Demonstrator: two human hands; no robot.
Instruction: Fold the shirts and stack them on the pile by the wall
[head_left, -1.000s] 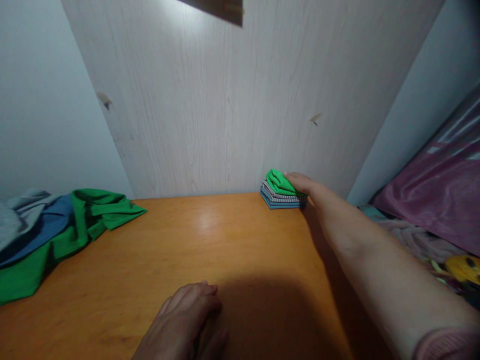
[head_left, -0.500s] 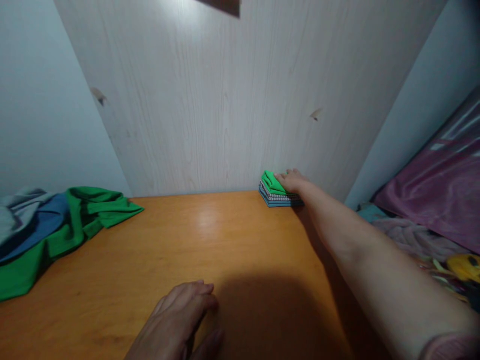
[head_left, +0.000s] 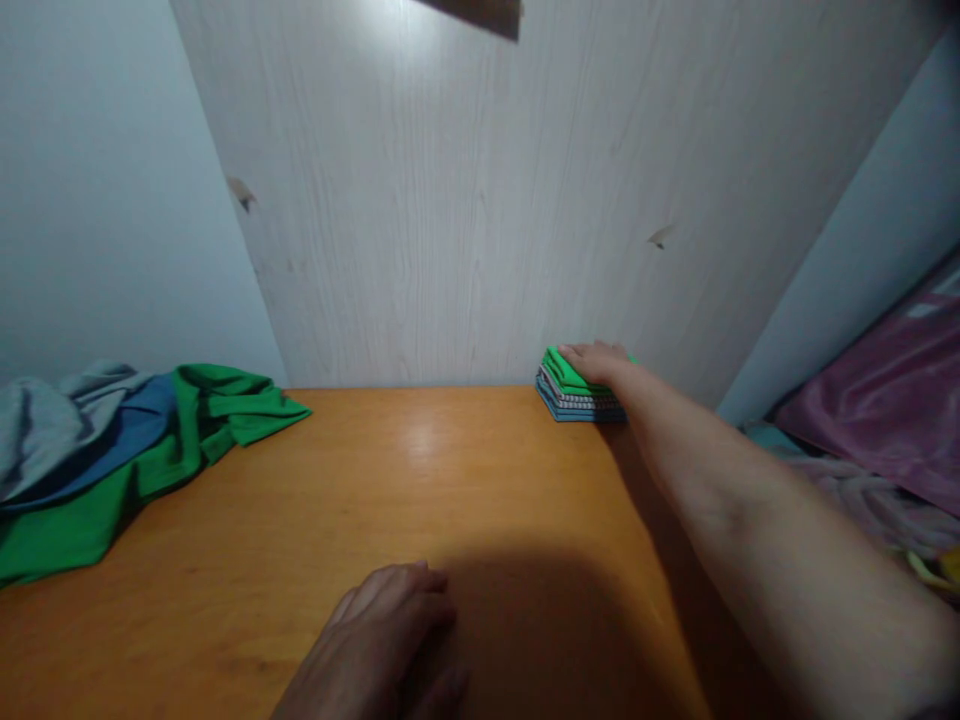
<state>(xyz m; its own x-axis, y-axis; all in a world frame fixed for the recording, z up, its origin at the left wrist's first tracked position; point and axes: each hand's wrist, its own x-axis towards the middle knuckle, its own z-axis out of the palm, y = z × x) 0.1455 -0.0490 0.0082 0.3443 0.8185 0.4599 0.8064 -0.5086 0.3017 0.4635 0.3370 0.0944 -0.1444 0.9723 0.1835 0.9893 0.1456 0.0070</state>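
Against the back panel, right of the middle, lies a small stack of folded cloths (head_left: 585, 407): blue at the bottom, a checked layer above, and a bright green folded cloth (head_left: 564, 372) on top. My right hand (head_left: 598, 361) rests flat on the green cloth, fingers stretched out and pressing on it. Low in the view, my left hand (head_left: 390, 630) hovers over or lies on the wooden table (head_left: 360, 480); I cannot tell which. Its fingers are loosely bent, the thumb apart from them, and nothing shows between them.
At the left, a loose heap holds a green cloth (head_left: 217, 410), a blue cloth (head_left: 142, 425) and a grey cloth (head_left: 67, 410). A pale wooden panel (head_left: 420, 220) rises behind the table. Pink shiny fabric (head_left: 885, 380) and other soft items lie at the far right.
The view has shifted slightly left, so things sit further right. My right hand now lies flatter on the green cloth. My left hand stays much the same.
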